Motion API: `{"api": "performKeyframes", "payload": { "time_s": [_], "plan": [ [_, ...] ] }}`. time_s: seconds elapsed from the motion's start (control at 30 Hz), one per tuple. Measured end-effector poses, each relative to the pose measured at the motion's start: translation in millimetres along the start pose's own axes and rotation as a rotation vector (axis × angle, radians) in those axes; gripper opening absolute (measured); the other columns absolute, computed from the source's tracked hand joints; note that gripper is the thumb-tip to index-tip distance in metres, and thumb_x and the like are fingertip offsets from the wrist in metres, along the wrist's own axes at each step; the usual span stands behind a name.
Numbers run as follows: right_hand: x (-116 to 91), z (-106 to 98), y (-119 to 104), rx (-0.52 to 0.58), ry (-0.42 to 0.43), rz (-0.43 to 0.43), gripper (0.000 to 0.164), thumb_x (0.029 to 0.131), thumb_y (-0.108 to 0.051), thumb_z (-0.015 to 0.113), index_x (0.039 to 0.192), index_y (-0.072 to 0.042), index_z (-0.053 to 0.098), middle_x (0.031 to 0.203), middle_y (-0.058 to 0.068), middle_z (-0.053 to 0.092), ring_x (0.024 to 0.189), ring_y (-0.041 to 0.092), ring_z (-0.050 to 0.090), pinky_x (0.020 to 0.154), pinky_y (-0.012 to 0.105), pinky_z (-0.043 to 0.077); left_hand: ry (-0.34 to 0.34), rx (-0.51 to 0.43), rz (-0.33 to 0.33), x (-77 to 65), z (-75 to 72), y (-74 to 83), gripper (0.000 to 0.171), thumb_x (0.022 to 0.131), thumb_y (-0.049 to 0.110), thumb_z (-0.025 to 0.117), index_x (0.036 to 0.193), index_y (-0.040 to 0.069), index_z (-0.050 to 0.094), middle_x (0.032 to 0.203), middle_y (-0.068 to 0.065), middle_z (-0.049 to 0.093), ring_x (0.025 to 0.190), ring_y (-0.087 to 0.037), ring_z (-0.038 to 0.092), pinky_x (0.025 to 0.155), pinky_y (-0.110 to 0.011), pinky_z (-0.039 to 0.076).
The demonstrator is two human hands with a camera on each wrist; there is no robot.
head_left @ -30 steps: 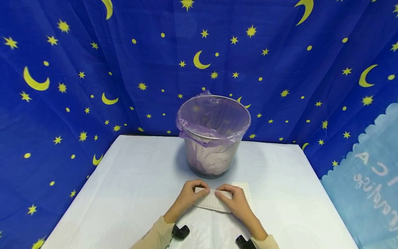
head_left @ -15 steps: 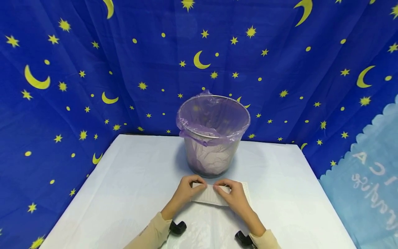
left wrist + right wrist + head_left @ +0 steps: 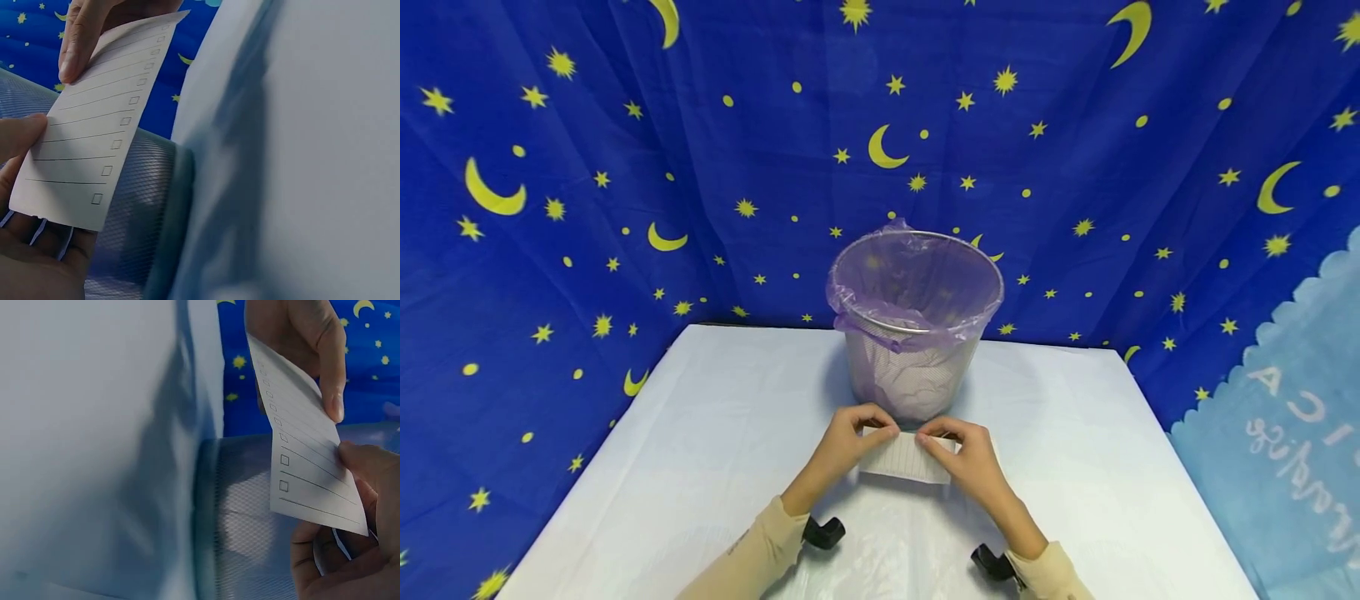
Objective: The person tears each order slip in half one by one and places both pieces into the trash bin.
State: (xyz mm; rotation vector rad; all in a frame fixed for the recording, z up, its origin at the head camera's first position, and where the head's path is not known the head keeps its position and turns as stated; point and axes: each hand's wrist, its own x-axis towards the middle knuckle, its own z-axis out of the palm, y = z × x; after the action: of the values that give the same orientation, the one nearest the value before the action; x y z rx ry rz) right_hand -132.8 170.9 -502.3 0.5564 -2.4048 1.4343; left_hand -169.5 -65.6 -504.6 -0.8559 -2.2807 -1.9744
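Note:
A white checklist sheet (image 3: 906, 460), printed with ruled lines and a column of small boxes, is held up lengthwise just in front of the wastebasket. My left hand (image 3: 844, 442) pinches its upper edge left of the middle, thumb on the near face. On the right, my right hand (image 3: 972, 460) pinches the same edge, its thumb close to the left one. In the left wrist view the sheet (image 3: 94, 134) slopes between both hands, fingers behind it. The right wrist view has the sheet (image 3: 306, 450) slightly bent along its length.
A wire-mesh wastebasket (image 3: 947, 367) stands behind the hands. Its purple bag liner (image 3: 850, 308) folds over the rim, and pale crumpled material shows through the mesh. White cloth covers the table (image 3: 737, 417). A blue star-patterned curtain (image 3: 760, 100) hangs behind.
Both hands have moved forward, toward the wastebasket, carrying the checklist sheet. A second sheet on the table, visible beside the right hand earlier, is now mostly or wholly hidden.

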Motion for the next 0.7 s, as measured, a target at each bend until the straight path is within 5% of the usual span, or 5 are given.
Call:
{"api": "performKeyframes", "payload": {
  "time_s": [0.7],
  "plan": [
    [23,-15,-33,-0.036,0.034,-0.098,0.004,0.095,-0.019,0.081,0.098,-0.022,0.081,0.092,-0.011,0.079,0.090,0.008,0.073,0.084,0.032,0.058,0.050,-0.002,0.052,14.9,-14.4,35.3,0.008,0.097,0.012,0.077,0.097,0.005,0.080,0.095,-0.012,0.077,0.089,-0.013,0.066,0.079,-0.028,0.052]
  ]
}}
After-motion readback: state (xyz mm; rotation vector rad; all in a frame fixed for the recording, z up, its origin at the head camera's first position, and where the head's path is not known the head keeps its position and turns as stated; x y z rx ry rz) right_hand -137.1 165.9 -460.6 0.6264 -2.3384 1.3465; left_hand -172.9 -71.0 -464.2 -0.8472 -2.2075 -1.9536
